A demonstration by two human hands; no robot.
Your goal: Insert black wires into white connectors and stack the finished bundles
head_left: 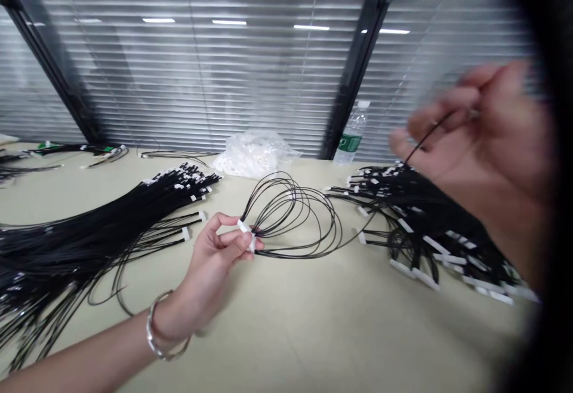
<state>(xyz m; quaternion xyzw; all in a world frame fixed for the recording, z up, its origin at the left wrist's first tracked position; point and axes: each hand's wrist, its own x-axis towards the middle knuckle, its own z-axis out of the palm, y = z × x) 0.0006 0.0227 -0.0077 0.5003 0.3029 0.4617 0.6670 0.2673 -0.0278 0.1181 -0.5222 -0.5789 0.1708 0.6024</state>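
Two hands and a wired connector above a pale desk [313, 321], seen from the wearer's head. The left hand [224, 246] pinches a white connector [244, 226] between thumb and fingers, over the middle of the desk and well short of its far edge. From this connector a set of looped black wires [294, 196] fans out to the right; the grip at the connector probably serves to anchor the loops, which would otherwise spring apart. The right hand [477, 133], raised above the right side of the desk and blurred, has its fingers curled on a single black wire [427, 137]. The wire slants down from the fingers, seemingly toward the loops (its lower course crosses other wires and is hard to trace), and the height of the hand presumably holds it clear of its neighbours. Toward the desk's left side lies a thick black bundle [102, 220], its white-tipped ends gathered toward the far edge, likely for order; toward the right side lies a dark pile of wires [447, 202] with longer white connectors. At the far edge, a clear plastic bag [255, 153] and a green-labelled bottle [350, 136] stand before the blinds [215, 70], apparently leaving the middle to the hands
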